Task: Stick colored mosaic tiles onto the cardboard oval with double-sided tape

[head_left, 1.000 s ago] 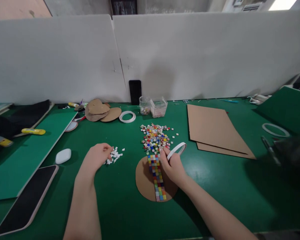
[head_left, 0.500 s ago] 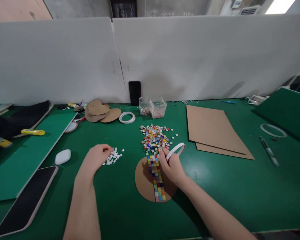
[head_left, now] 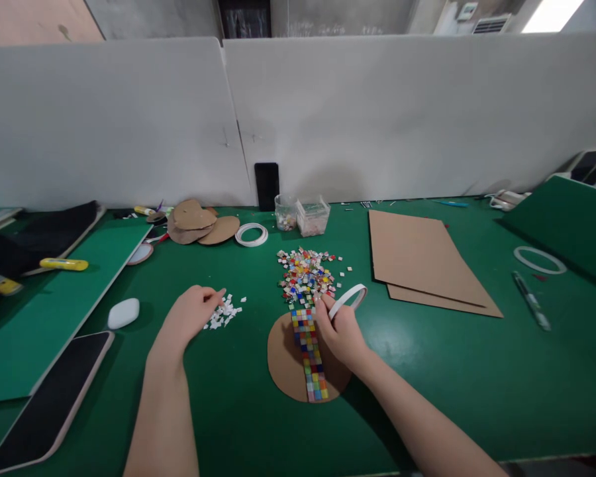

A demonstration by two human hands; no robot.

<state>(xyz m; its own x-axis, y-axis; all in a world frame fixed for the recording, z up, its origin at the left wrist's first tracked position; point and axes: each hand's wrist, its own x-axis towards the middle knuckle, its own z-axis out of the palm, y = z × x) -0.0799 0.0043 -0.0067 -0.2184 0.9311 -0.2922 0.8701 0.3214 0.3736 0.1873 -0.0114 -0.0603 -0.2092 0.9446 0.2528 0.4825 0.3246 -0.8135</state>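
My left hand (head_left: 197, 311) rests beside a small pile of white paper bits (head_left: 223, 313), its thumb and fingers pinched together; anything between the tips is too small to make out. My right hand (head_left: 342, 330) holds a white tape ring (head_left: 353, 296), which loops up from the fingers. Its fingertips are over the top end of a strip of coloured mosaic tiles (head_left: 310, 351). That strip lies down the middle of a round cardboard piece (head_left: 282, 358), partly hidden by my right hand. Behind it spreads a heap of loose coloured tiles (head_left: 305, 273).
Cardboard sheets (head_left: 422, 255) lie at the right, near a pen (head_left: 531, 301). Clear containers (head_left: 312, 217) and an upright black phone (head_left: 267, 187) stand by the partition. Another phone (head_left: 52, 404) and a white case (head_left: 124, 313) are at the left.
The fingers of my left hand have shifted slightly at the white bits. My right hand keeps nearly the same place with the tape ring. The whole view has moved a little.
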